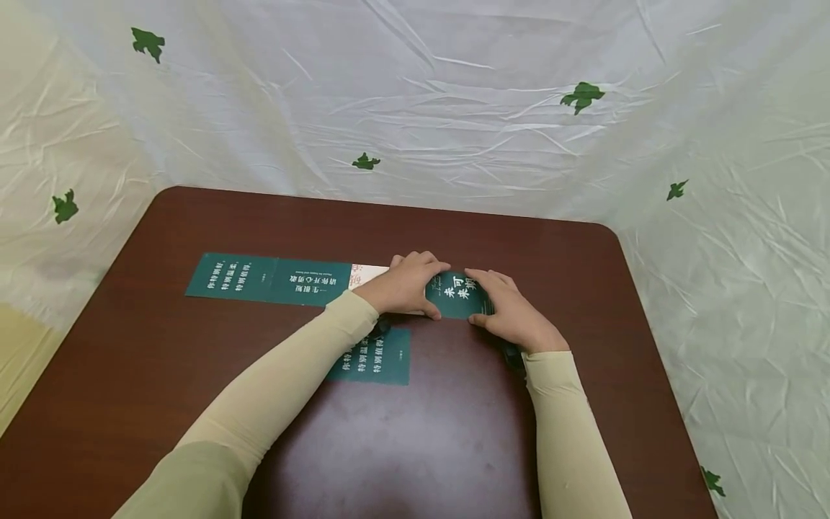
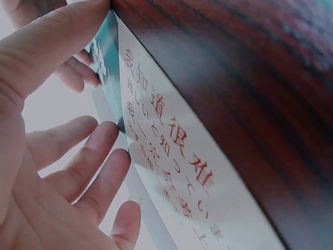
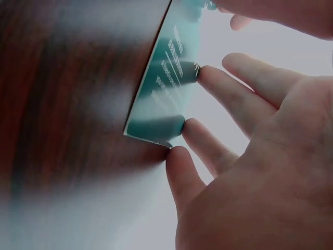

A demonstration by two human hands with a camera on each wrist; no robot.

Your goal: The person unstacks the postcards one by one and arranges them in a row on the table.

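Observation:
A green card [image 1: 457,297] with white lettering lies flat between both hands on the table. My left hand [image 1: 405,282] rests spread over the join of this card and a white card [image 1: 368,274] with red lettering; its thumb and fingertips touch down at the edges. My right hand [image 1: 519,313] touches the green card's right end with spread fingertips. In the right wrist view the fingers [image 3: 223,99] look nearly straight against the green card [image 3: 166,99]. The left wrist view shows the white card [image 2: 161,130] beside the left fingers. The left hand hides part of the white card.
Two more green cards, one in the middle [image 1: 311,281] and one at the left end [image 1: 233,277], continue the row leftward. Another green card [image 1: 382,360] lies nearer, partly under the left forearm. The brown table [image 1: 454,432] has white sheeting [image 1: 454,130] behind it.

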